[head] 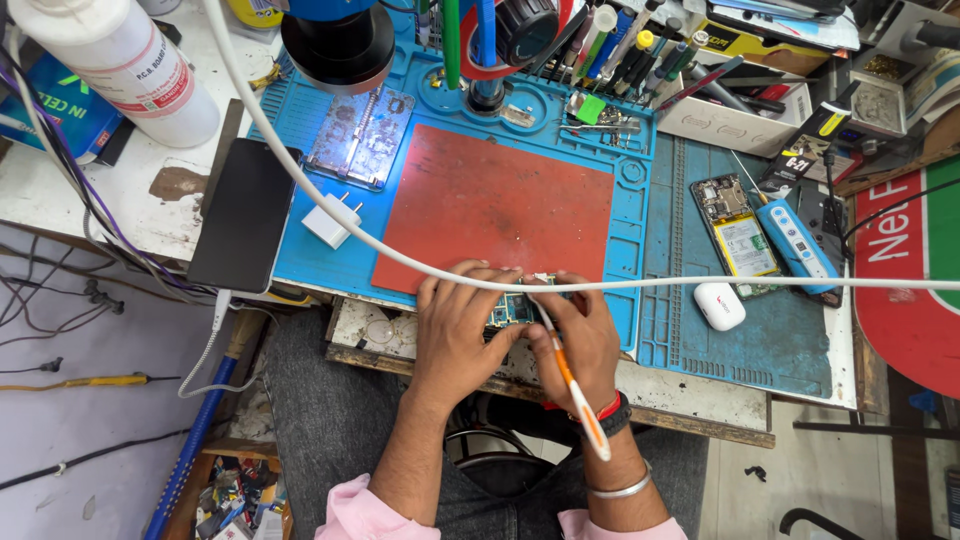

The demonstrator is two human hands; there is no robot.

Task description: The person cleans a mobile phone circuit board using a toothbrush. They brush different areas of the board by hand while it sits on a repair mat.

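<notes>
Small circuit board (pixel 513 308) pinched between my two hands at lower centre of frame, over near edge of blue work mat (pixel 300 245); board mostly hidden by my fingers, detail unreadable. My left hand (pixel 455 330) closed on board's left side. My right hand (pixel 585 335) closed on board and on orange-white tool (pixel 570 385), tip hidden at board. One white cable (pixel 700 284) crosses frame just above knuckles. One red pad (pixel 495 205) above. One dark phone (pixel 245 215) left; one opened phone (pixel 738 235) right; one white bottle (pixel 125 65) upper left, cut off.
</notes>
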